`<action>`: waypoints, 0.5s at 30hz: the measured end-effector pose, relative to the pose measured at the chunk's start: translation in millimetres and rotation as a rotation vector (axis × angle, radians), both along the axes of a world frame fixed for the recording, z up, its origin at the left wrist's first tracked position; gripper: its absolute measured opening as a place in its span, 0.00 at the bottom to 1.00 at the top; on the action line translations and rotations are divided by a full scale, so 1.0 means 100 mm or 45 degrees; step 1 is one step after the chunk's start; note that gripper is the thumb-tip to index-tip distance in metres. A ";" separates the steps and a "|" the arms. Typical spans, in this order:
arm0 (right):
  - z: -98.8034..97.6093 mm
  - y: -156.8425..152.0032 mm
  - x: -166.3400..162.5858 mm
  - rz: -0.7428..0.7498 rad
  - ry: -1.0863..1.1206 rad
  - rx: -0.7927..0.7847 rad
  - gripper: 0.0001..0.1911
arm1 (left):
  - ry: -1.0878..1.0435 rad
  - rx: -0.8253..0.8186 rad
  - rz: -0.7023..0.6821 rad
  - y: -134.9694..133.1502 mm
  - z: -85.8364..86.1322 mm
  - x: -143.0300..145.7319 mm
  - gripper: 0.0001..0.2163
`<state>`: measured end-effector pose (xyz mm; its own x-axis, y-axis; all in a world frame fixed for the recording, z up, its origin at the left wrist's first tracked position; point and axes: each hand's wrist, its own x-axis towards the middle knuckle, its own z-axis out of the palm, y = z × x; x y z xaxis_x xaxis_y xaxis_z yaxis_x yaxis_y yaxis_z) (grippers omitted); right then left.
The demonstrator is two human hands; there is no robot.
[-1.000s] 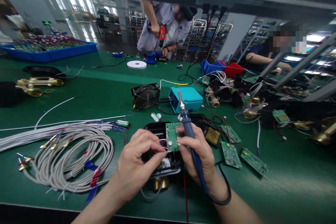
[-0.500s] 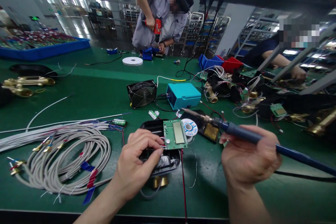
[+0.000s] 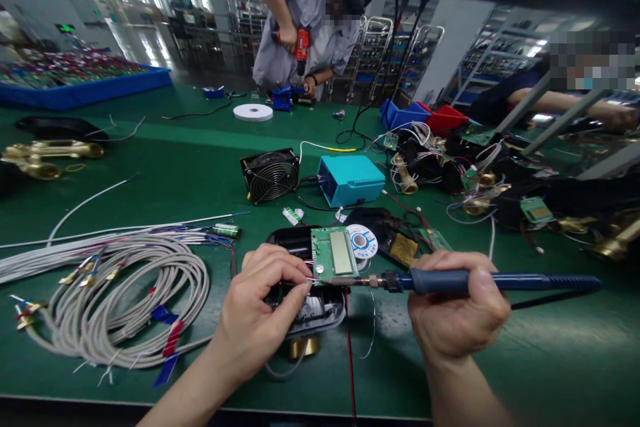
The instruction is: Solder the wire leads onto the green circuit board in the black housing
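Note:
A green circuit board [image 3: 324, 250] with a small grey display lies over an open black housing [image 3: 320, 313] with a brass fitting [image 3: 304, 347] below it. With thumb and fingertips, my left hand [image 3: 270, 290] pinches thin wires [image 3: 311, 278] at the board's lower left corner. My right hand [image 3: 457, 307] grips a blue soldering iron [image 3: 440, 281], its tip pointing left at the board's lower edge beside those wires. Whether the tip touches the joint I cannot tell. Behind the board, a solder spool [image 3: 361, 240] lies close to a sponge stand [image 3: 403, 250].
Coiled grey cables [image 3: 135, 300] spread on the left. A black fan [image 3: 273, 177] and a teal box [image 3: 351, 180] stand behind the housing. Brass meter bodies with wiring [image 3: 480, 200] crowd the right. Across the table a person holds a red drill [image 3: 301, 47]; another person reaches in at right.
My right hand has swung the soldering iron down and left, from above the sponge stand to the board's lower edge. My left hand keeps its pinch on the wires.

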<state>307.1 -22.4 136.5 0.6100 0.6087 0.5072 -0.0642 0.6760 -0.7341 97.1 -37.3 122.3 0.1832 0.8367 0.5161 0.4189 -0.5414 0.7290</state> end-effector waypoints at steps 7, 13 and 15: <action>-0.01 -0.01 -0.02 0.009 -0.025 -0.004 0.12 | 0.009 0.004 -0.004 0.00 0.01 0.00 0.07; -0.01 -0.01 -0.02 -0.009 -0.056 -0.009 0.12 | 0.001 0.010 0.006 0.00 0.01 0.01 0.07; -0.01 -0.01 -0.02 -0.012 -0.055 -0.008 0.12 | 0.004 0.011 0.005 0.00 0.01 0.00 0.07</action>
<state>305.6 -23.3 135.3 0.5933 0.6061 0.5297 -0.0259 0.6721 -0.7400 97.3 -37.5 123.6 0.1814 0.8328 0.5229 0.4234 -0.5461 0.7228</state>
